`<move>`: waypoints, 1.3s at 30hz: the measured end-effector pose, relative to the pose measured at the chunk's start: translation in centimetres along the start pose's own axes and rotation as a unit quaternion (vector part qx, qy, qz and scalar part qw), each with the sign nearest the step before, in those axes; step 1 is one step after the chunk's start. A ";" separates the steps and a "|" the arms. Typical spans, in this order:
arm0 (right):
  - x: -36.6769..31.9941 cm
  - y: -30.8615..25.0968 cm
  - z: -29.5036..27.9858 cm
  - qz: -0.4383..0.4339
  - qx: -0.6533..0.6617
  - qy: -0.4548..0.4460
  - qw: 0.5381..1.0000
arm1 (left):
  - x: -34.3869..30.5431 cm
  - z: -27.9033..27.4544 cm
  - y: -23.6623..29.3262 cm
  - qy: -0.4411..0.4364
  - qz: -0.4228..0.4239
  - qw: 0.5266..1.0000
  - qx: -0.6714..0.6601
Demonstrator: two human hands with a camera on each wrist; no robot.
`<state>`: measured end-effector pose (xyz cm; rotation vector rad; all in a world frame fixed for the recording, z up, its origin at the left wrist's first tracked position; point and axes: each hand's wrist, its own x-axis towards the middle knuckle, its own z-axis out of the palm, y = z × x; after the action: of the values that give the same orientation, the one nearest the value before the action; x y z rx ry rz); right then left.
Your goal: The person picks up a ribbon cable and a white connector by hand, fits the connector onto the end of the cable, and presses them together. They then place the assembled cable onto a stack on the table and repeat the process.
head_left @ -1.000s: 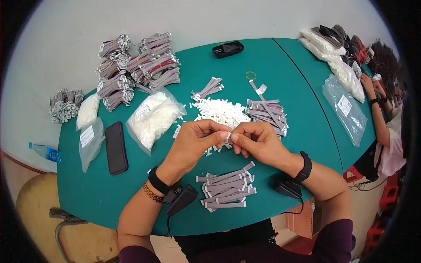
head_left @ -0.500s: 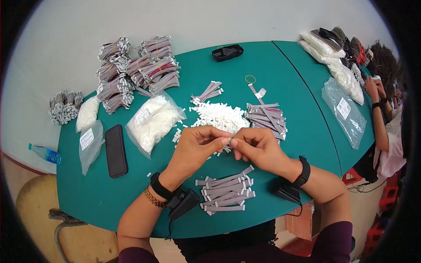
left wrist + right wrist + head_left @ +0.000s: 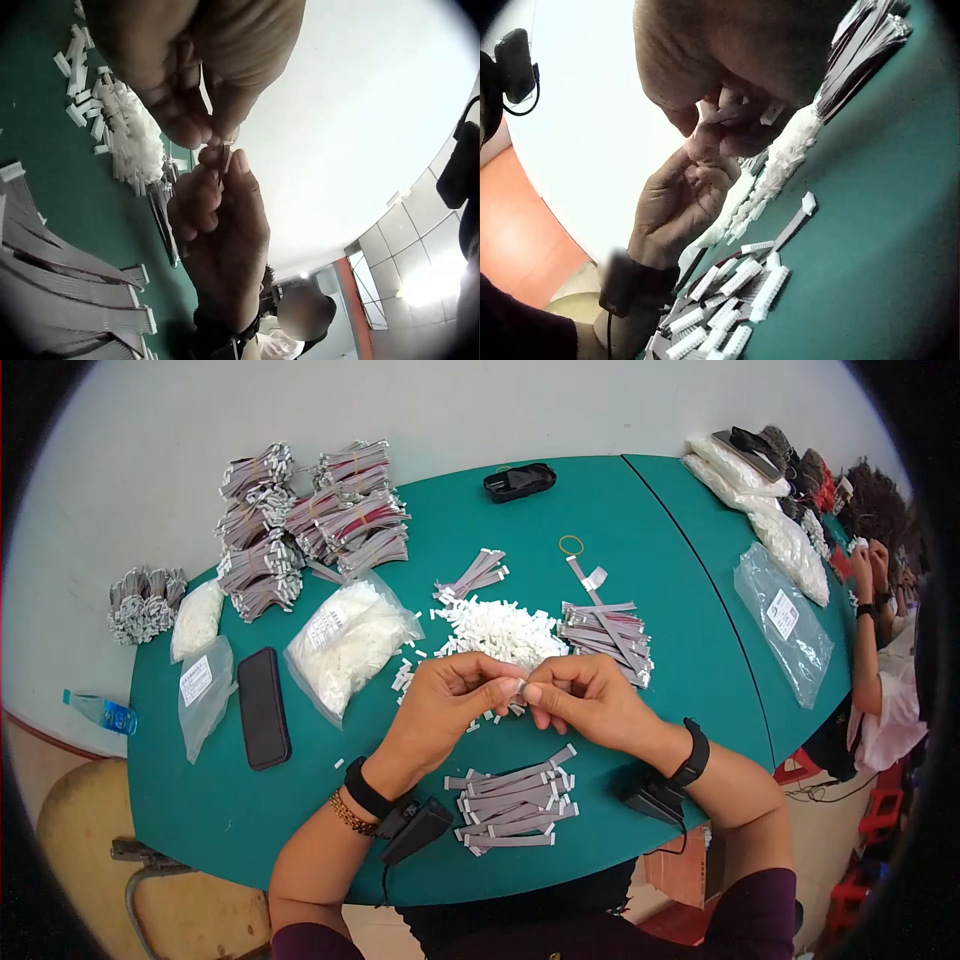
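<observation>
Over the heap of white connectors (image 3: 497, 632), my left hand (image 3: 450, 700) and right hand (image 3: 597, 700) meet fingertip to fingertip. Between thumb and forefinger each one pinches the same small piece, a short grey ribbon cable (image 3: 225, 156) with a whitish end. In the right wrist view, a white connector end (image 3: 772, 114) shows under the right hand's fingers. Much of the piece is hidden by the fingers. Grey cables with white ends (image 3: 512, 800) lie in a loose pile nearer my body.
Bundled cables (image 3: 262, 560) stand at the back left, beside a bag of white connectors (image 3: 345, 645) and a phone (image 3: 264, 708). More cables (image 3: 605, 640) lie right of the heap. A black pouch (image 3: 520, 482) is at the back. Another person's arm (image 3: 866, 660) is far right.
Both hands stay together with slight finger movement around the small piece. The view has shifted a little. At far right, the other person's hands have moved.
</observation>
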<state>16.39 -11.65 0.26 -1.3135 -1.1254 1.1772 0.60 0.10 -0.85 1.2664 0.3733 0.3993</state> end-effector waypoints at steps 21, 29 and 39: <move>-0.2 0.3 0.1 0.036 0.034 -0.038 0.998 | -0.1 -0.3 -0.1 -0.005 -0.024 1.000 0.012; -0.4 0.3 0.3 0.034 0.021 -0.026 0.999 | -0.3 0.0 -0.3 0.004 -0.014 0.999 0.035; 0.5 0.5 -0.2 0.045 0.029 -0.043 0.998 | 0.2 -0.5 0.0 -0.014 0.003 0.999 0.032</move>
<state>16.67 -11.24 -0.26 -1.2910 -1.0935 1.3345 0.53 0.58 -1.03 1.3335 0.3615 0.3774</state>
